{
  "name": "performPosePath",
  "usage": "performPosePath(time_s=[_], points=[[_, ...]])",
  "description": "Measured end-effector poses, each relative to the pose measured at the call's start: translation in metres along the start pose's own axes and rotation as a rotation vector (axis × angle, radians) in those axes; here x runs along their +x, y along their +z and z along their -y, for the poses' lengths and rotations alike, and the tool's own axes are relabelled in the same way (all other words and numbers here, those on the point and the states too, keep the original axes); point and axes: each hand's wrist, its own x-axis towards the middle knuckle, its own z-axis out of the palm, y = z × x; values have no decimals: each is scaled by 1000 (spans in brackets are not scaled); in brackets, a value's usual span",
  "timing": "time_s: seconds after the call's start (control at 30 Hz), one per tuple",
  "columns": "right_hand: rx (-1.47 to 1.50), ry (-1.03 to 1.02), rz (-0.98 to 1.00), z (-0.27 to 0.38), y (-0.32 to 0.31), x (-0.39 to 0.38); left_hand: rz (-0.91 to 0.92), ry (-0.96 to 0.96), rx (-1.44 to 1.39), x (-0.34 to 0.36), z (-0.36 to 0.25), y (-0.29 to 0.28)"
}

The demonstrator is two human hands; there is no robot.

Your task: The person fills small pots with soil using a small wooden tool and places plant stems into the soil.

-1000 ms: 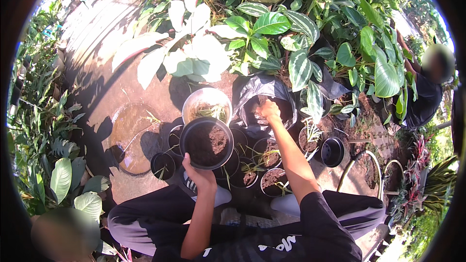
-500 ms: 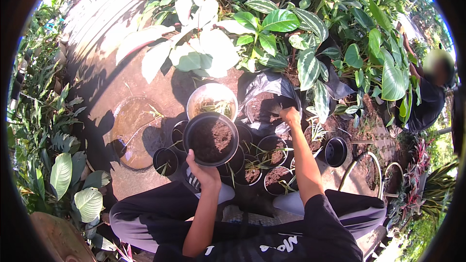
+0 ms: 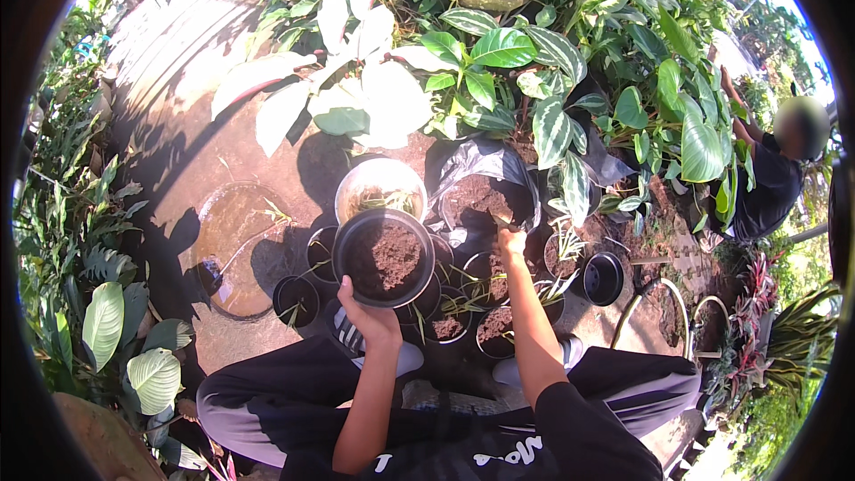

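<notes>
My left hand (image 3: 368, 318) grips the near rim of a round black pot (image 3: 384, 256) filled with brown soil, held up above several small black pots with seedlings (image 3: 450, 316). My right hand (image 3: 511, 238) is closed, fingers pinched, hovering just in front of a black plastic bag of loose soil (image 3: 482, 196); what it holds is too small to tell. A shallow metal bowl (image 3: 380, 187) with green cuttings lies just beyond the held pot.
An empty black pot (image 3: 602, 278) stands to the right. Broad-leaved plants (image 3: 499, 53) crowd the back. A puddle (image 3: 233, 230) lies on the paved ground at left. Another person (image 3: 771, 174) crouches at far right. Wire hoops (image 3: 663, 321) stand at lower right.
My right hand has drawn back from inside the soil bag toward me and the small pots. The held pot stays in my left hand, shifted slightly as my head moved.
</notes>
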Motion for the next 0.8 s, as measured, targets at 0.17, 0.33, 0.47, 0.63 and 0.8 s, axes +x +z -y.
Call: performPosePath(time_s=[0.17,0.33,0.47,0.63,0.8], points=[[109,24,69,7,7,35,12,-7,-19,-1,-1,3],[149,-56,118,2,5,34,-11,9,-34,1,-3,1],[80,-51,234,4,5,14,1,16,-7,0,-7,-2],[-762,-557,-64,1,-12,41,27,-17,-4,1,6,9],[-899,-498,102,63,32,-11,5,3,-18,0,-6,-5]])
